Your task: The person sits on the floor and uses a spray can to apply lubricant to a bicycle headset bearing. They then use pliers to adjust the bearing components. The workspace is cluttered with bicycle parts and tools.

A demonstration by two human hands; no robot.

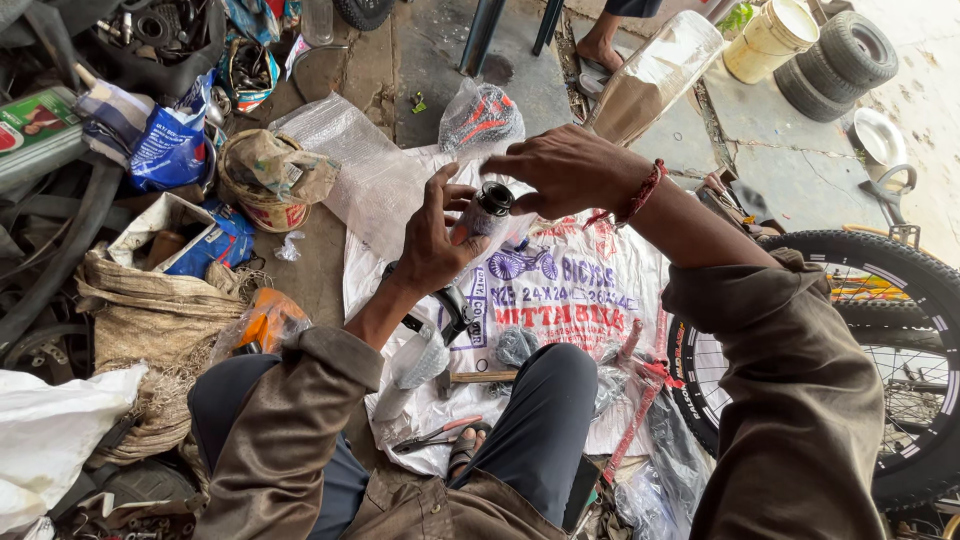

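Plastic-wrapped black frame tube was gripped by left hand; right hand fingers pinched its top ring, seating underway, alignment needed next.

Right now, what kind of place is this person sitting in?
Probably a bicycle repair shop, with work done on the ground. A bicycle wheel stands at the right, small tyres are stacked by the wall, and pliers lie on a white sack. The left hand and right hand hold a wrapped black tube.
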